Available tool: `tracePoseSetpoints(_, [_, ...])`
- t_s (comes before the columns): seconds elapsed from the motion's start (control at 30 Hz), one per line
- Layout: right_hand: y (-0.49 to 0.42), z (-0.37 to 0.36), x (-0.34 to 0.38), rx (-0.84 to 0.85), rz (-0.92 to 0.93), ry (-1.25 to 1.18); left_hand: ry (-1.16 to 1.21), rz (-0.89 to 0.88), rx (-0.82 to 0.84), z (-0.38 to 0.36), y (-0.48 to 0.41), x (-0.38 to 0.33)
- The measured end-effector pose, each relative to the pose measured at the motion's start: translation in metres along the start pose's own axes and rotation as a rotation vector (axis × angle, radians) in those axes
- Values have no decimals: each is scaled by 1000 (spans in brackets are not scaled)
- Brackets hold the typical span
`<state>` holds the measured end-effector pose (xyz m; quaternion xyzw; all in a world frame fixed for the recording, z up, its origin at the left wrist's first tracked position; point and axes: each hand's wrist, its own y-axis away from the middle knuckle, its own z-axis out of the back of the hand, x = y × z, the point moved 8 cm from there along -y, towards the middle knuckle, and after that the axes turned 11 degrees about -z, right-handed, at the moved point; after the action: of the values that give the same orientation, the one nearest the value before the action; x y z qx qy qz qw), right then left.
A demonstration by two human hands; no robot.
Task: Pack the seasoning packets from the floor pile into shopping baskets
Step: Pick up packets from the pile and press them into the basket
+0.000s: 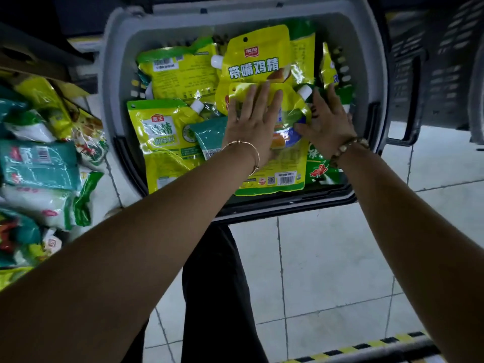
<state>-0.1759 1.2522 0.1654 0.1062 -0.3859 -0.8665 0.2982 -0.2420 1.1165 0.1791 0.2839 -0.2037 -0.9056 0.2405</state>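
Both hands are down inside the grey basket point(112, 74), settling a yellow packet point(282, 163) onto the layer already there. The left hand point(251, 124) lies spread and flat across the packet's upper half, fingers straight, gripping nothing, only pressing. The right hand point(327, 119) sits just beside it toward the basket's right wall, also open, its thumb touching the packet's edge below the white spout point(305, 91); whether its fingertips catch anything underneath I cannot tell. The packet lies flat in the near right part of the basket, its long axis running from the basket's near rim toward the far rim, spout corner pointing away from the person and the barcode end at the near rim. To do this step well, I would judge it best to keep the palms flat and press evenly so the packet beds down level with its neighbours, and to keep its spout clear of the spout of the packet above it point(217, 61), so nothing props up. The floor pile point(39, 163) to the left of the basket looks large, so much packing remains.
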Motion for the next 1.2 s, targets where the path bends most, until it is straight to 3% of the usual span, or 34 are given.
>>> tracePoseSetpoints(0.23, [55, 25, 52, -270, 98, -112, 564, 191, -337, 34, 82, 55])
tracePoseSetpoints(0.37, [92, 1, 124, -216, 236, -94, 766, 346, -530, 34, 156, 116])
tracePoseSetpoints(0.57, [155, -71, 254, -120, 478, 32, 845, 625, -721, 10, 285, 227])
tracePoseSetpoints(0.93, [265, -237, 456, 124, 650, 325, 923, 988, -812, -82, 515, 360])
tracePoseSetpoints(1.2, [333, -354, 547, 260, 680, 469, 1076, 1166, -838, -163, 630, 415])
